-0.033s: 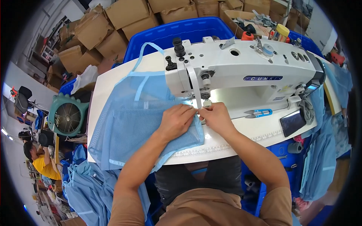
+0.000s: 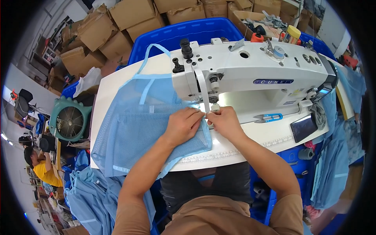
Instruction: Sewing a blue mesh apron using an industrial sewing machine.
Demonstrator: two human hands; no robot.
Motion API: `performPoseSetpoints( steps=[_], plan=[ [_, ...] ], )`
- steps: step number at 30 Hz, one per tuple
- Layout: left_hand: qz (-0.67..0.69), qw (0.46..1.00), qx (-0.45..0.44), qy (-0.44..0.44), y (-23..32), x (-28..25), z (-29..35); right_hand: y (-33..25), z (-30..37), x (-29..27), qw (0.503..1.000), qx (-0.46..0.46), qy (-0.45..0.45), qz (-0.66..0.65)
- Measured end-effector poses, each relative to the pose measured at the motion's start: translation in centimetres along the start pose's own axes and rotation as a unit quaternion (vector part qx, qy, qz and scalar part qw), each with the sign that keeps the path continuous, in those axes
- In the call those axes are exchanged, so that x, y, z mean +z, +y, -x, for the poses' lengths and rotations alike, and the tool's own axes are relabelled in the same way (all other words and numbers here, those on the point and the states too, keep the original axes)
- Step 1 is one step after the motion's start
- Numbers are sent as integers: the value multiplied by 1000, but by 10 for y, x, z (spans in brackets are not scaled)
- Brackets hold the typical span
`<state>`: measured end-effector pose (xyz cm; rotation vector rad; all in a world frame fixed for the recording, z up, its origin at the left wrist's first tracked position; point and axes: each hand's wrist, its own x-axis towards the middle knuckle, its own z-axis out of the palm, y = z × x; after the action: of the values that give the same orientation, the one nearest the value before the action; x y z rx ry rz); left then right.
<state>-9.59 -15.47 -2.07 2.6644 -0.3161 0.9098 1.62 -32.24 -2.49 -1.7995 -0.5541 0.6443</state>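
Observation:
A light blue mesh fabric piece (image 2: 137,129) with paler blue binding along its edges lies on the white sewing table. A thin strap loop (image 2: 147,58) rises from its far side. My left hand (image 2: 183,126) rests on the mesh, its thumb and fingertips closed on the edge just before the needle area. Close against it, my right hand (image 2: 224,122) pinches the same edge by the presser foot. The small bit between the fingertips is mostly hidden. Over both hands stands the white sewing machine (image 2: 250,74), with a curved white strip (image 2: 201,88) coming down at its head.
Blue-handled snips (image 2: 270,117) and a dark phone (image 2: 304,128) lie right of my hands. A ruler strip (image 2: 235,154) runs along the front edge. Blue garments (image 2: 92,196) hang left, more (image 2: 333,168) at right. A green fan (image 2: 71,119) stands left; a person in yellow (image 2: 45,172) sits beyond.

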Motion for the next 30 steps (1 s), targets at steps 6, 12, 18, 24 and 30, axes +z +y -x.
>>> performPoseSetpoints(
  steps=[6, 12, 18, 24, 30],
  plan=[
    [64, 997, -36, 13, -8, 4, 1, -2, -1, -2, 999, 33, -1, -20],
    [78, 996, -47, 1, -8, 3, 2, -10, 3, -3, 994, 89, -11, -67],
    [119, 991, -57, -3, -13, -3, 5, -23, 5, -2, 991, 128, -8, -37],
    [124, 989, -60, -47, -13, -4, 5, -19, 5, -5, 990, 116, -30, -79],
    [82, 993, -68, -42, -14, 1, 7, -14, 4, 1, 992, 106, -11, -69]
  ],
)
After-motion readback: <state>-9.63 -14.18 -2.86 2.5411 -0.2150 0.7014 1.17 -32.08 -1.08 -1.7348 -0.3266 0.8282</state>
